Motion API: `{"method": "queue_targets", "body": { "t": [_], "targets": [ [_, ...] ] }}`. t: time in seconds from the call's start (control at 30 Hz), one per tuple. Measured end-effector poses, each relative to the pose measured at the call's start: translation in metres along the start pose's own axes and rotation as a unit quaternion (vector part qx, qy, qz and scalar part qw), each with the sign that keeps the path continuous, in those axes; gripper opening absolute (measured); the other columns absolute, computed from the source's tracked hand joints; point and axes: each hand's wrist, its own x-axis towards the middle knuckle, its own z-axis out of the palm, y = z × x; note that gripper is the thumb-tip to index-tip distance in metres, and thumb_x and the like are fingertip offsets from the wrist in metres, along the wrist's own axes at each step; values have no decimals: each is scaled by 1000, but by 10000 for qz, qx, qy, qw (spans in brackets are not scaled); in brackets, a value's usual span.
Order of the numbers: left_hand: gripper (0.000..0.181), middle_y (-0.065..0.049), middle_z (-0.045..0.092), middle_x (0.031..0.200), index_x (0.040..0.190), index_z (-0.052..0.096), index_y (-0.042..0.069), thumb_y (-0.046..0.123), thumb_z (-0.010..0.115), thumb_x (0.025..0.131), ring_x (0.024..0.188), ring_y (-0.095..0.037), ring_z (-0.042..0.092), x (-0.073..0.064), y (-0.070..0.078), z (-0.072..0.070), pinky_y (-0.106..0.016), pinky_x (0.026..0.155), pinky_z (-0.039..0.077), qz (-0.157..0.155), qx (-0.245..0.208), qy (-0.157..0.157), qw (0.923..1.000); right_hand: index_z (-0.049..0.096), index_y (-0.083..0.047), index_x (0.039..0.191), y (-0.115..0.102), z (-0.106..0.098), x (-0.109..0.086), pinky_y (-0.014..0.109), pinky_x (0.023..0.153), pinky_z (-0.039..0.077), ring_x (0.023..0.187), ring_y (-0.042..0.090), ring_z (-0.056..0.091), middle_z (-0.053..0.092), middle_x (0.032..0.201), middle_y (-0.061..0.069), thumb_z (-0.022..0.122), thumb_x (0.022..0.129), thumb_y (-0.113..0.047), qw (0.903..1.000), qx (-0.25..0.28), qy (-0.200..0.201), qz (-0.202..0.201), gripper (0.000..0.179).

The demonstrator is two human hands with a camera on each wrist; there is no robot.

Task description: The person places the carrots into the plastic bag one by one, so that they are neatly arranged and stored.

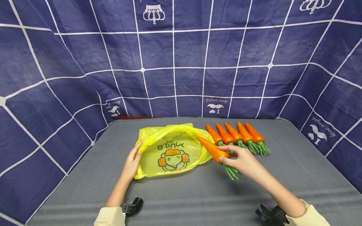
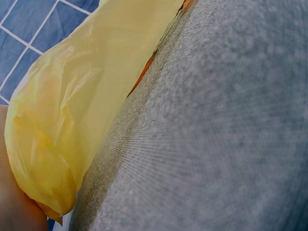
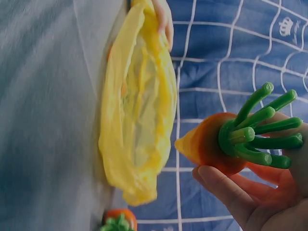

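Orange and tapered, a carrot point(image 1: 212, 150) is pinched between the thumb and fingers of the right hand point(image 1: 240, 158); its tip is held at the right side of a yellow bag's point(image 1: 148, 160) open mouth, its green stems point(image 1: 232, 172) pointed back toward the person. A cartoon duck print point(image 1: 173, 160) is seen inside the bag. The bag's left edge is touched by the left hand point(image 1: 132, 161), its fingers close together; whether the rim is pinched cannot be told. Just beyond the held carrot, five more carrots point(image 1: 233, 132) are lined up side by side on a grey surface point(image 1: 93, 175). Behind, dark blue cloth point(image 1: 186, 50) is crossed by white lines. Pale sleeves point(image 1: 110, 216) are worn on both arms.
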Motion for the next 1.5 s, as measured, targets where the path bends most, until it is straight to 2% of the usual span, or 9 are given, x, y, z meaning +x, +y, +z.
{"method": "queue_targets", "body": {
  "t": [0.13, 0.33, 0.63, 0.9, 1.03, 1.27, 1.4, 1.5],
  "targets": [
    [42, -23, 32, 143, 137, 35, -1, 4, 37, 96, 134, -39, 23, -1, 0, 0, -58, 107, 17, -47, 23, -49, 10000, 63, -21, 115, -7, 10, 0, 35, 77, 52, 93, 23, 64, 59, 122, 12, 67, 80, -33, 9995, 201, -244, 38, 38],
    [42, -24, 32, 143, 137, 36, -1, 4, 37, 96, 134, -40, 23, 0, -1, 0, -58, 107, 17, 56, -24, -30, 10000, 63, -25, 114, -20, 26, 5, 30, 74, 52, 92, 19, 63, 60, 120, 7, 68, 79, -31, 9984, 394, -406, 80, 36],
    [41, -24, 32, 142, 137, 36, -1, 4, 37, 95, 134, -40, 24, -2, -1, -1, -59, 106, 18, 61, 43, -18, 10000, 63, -19, 115, -33, 52, 17, 26, 73, 52, 87, 15, 65, 62, 118, 9, 66, 80, -26, 9956, 600, -629, -345, 35],
    [41, -24, 34, 141, 136, 37, -2, 4, 38, 95, 133, -40, 26, 1, 1, 1, -58, 105, 19, 191, 53, -14, 9998, 65, -15, 112, -39, 76, 30, 20, 65, 49, 82, 12, 63, 63, 115, 9, 67, 78, -20, 9937, 804, -610, -492, 35],
    [41, -24, 35, 140, 136, 37, -2, 4, 38, 95, 132, -40, 27, 2, 1, 1, -59, 105, 19, 234, 76, 7, 9997, 65, -14, 113, -42, 90, 37, 20, 64, 47, 79, 11, 61, 64, 115, 10, 67, 78, -21, 9936, 743, -608, -593, 36],
    [41, -25, 33, 141, 137, 37, -1, 3, 37, 95, 133, -40, 26, -2, 0, 0, -59, 106, 18, 125, 128, -2, 9998, 64, -13, 114, -48, 111, 47, 21, 63, 46, 77, 10, 57, 64, 112, 8, 66, 79, -22, 9926, 857, -629, -584, 37],
    [41, -25, 34, 141, 137, 37, -1, 4, 37, 95, 133, -41, 26, -2, 0, 1, -59, 105, 18, 148, 165, -16, 9998, 64, -12, 115, -53, 123, 53, 20, 62, 45, 74, 9, 57, 66, 105, 8, 66, 79, -22, 9923, 930, -561, -601, 38],
    [41, -25, 35, 140, 136, 38, -1, 3, 38, 95, 132, -41, 27, -1, 0, 1, -59, 105, 19, 204, 167, 33, 9996, 64, -11, 114, -56, 133, 59, 20, 64, 44, 75, 9, 55, 66, 106, 9, 67, 78, -22, 9929, 907, -490, -591, 38]
  ]
}}
